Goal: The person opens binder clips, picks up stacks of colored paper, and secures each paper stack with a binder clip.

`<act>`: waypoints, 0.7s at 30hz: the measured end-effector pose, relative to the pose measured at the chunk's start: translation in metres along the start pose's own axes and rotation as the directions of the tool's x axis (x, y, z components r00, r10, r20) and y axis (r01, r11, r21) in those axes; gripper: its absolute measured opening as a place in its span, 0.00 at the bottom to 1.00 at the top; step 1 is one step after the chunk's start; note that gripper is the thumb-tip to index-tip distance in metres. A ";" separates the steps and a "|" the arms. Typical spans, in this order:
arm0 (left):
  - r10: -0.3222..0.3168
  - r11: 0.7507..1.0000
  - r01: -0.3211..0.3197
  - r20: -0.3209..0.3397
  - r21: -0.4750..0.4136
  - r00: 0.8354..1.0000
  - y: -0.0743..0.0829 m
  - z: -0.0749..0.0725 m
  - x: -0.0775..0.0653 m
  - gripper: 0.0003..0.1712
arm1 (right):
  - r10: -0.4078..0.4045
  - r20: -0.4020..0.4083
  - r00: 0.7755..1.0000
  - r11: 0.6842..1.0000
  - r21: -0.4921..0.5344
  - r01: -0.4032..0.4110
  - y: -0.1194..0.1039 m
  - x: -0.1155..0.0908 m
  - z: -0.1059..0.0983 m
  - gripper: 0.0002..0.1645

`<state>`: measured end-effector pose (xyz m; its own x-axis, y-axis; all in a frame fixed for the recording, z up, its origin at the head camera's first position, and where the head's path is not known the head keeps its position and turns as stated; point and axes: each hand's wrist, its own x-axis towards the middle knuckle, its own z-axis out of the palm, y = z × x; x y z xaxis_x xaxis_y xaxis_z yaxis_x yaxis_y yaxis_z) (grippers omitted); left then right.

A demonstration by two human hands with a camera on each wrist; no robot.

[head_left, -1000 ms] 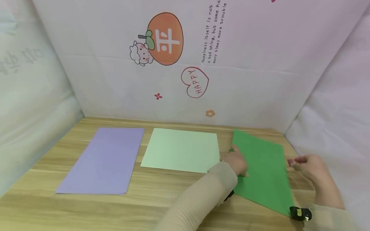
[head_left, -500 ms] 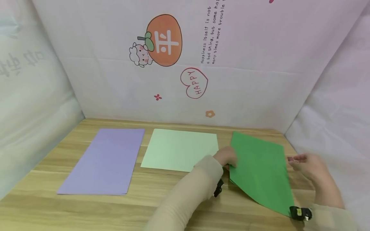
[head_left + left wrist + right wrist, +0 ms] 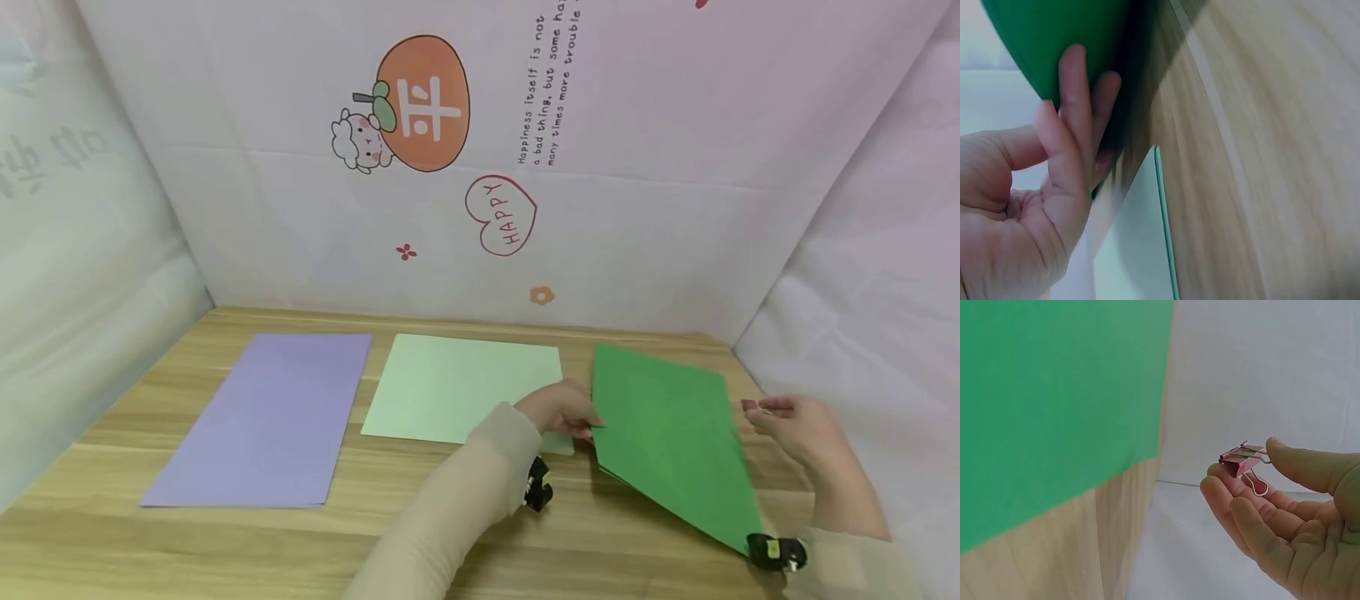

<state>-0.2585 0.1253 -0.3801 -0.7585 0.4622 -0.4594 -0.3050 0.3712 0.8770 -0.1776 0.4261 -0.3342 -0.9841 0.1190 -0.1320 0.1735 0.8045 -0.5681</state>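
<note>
Head view, heart (image 3: 501,215) reading "HAPPY", left hand (image 3: 558,408) pinching green paper (image 3: 667,433), right hand (image 3: 801,433) holding pink binder clip (image 3: 1248,465)

Green paper sheets (image 3: 667,433) slant, left edge raised in the left hand (image 3: 562,408); a pink binder clip (image 3: 1242,461) with wire handles sits pinched in the right hand (image 3: 1304,525).

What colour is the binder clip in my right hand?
Pink; the binder clip shows best in the right wrist view.
</note>
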 end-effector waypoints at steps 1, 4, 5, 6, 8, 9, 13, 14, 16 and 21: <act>0.012 1.000 -0.012 -0.008 0.005 1.000 -0.001 -0.001 -0.001 0.05 | 0.003 0.002 1.000 1.000 0.009 -0.003 0.000 0.000 0.000 0.38; 0.059 0.998 -0.059 -0.031 0.000 0.998 -0.003 -0.004 -0.004 0.20 | -0.002 -0.011 1.000 0.999 0.036 0.002 -0.002 -0.001 0.000 0.39; 0.075 0.997 -0.075 -0.034 0.003 0.997 -0.004 -0.005 -0.006 0.27 | -0.004 -0.015 1.000 0.999 0.048 0.005 -0.002 -0.001 0.001 0.39; 0.089 0.996 -0.089 -0.036 0.004 0.995 -0.005 -0.006 -0.007 0.32 | -0.010 -0.017 1.000 0.998 0.062 0.011 -0.003 -0.001 0.001 0.38; 0.111 0.994 -0.110 -0.041 0.011 0.993 -0.008 -0.009 -0.009 0.32 | -0.023 -0.025 0.999 0.996 0.086 0.025 -0.003 -0.002 0.003 0.36; 0.119 0.993 -0.118 -0.045 0.023 0.992 -0.009 -0.011 -0.010 0.29 | -0.029 -0.028 0.999 0.995 0.098 0.032 -0.004 -0.003 0.003 0.35; 0.142 0.990 -0.141 -0.066 0.031 0.988 -0.014 -0.017 -0.013 0.19 | -0.065 -0.027 0.998 0.983 0.168 0.069 -0.004 -0.003 0.004 0.33; 0.146 0.989 -0.145 -0.069 0.028 0.987 -0.015 -0.019 -0.014 0.19 | -0.074 -0.028 0.997 0.979 0.189 0.078 -0.004 -0.003 0.004 0.32; 0.162 0.987 -0.162 -0.073 0.014 0.984 -0.018 -0.023 -0.014 0.19 | -0.083 -0.027 0.996 0.970 0.227 0.087 -0.004 -0.002 0.005 0.32; 0.219 0.976 -0.219 -0.088 0.012 0.972 -0.024 -0.032 -0.019 0.17 | -0.108 -0.043 0.993 0.939 0.323 0.116 -0.002 -0.001 0.007 0.33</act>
<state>-0.2553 0.0816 -0.3885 -0.8546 0.4594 -0.2419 -0.1247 0.2706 0.9546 -0.1767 0.4205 -0.3389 -0.9978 0.0563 -0.0348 0.0611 0.5814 -0.8113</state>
